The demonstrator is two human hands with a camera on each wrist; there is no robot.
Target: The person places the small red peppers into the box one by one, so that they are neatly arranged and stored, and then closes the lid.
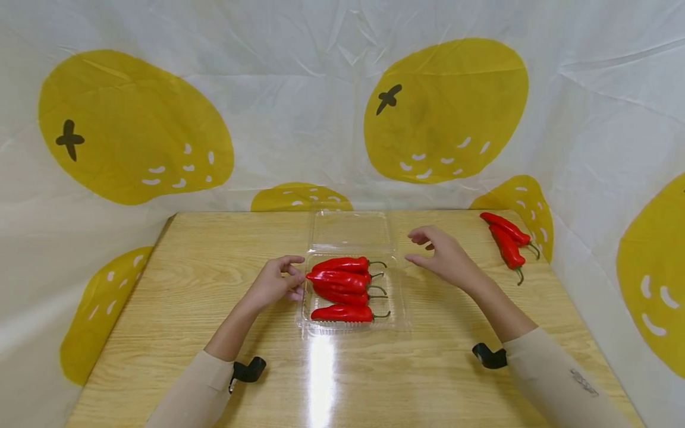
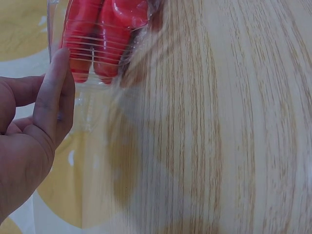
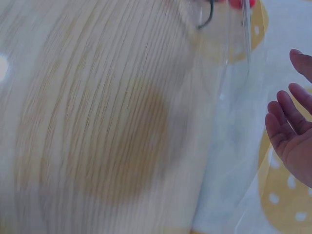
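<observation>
A clear plastic clamshell box [image 1: 350,249] lies on the table with its lid folded back to the far side. Several red peppers [image 1: 342,280] fill its base side by side, green stems pointing right. At the box's left end is my left hand [image 1: 274,282], its fingers loosely bent. In the left wrist view a finger of that hand [image 2: 41,112] appears to touch the ribbed plastic wall, with red peppers [image 2: 108,36] behind it. To the right of the box, apart from it, my right hand [image 1: 441,255] hovers with relaxed fingers, holding nothing.
Two more red peppers [image 1: 507,239] lie near the back right corner of the wooden table [image 1: 214,255]. A white curtain [image 1: 299,107] with large yellow fruit prints surrounds the table's back and sides. Both sleeves carry a black wrist camera [image 1: 489,356].
</observation>
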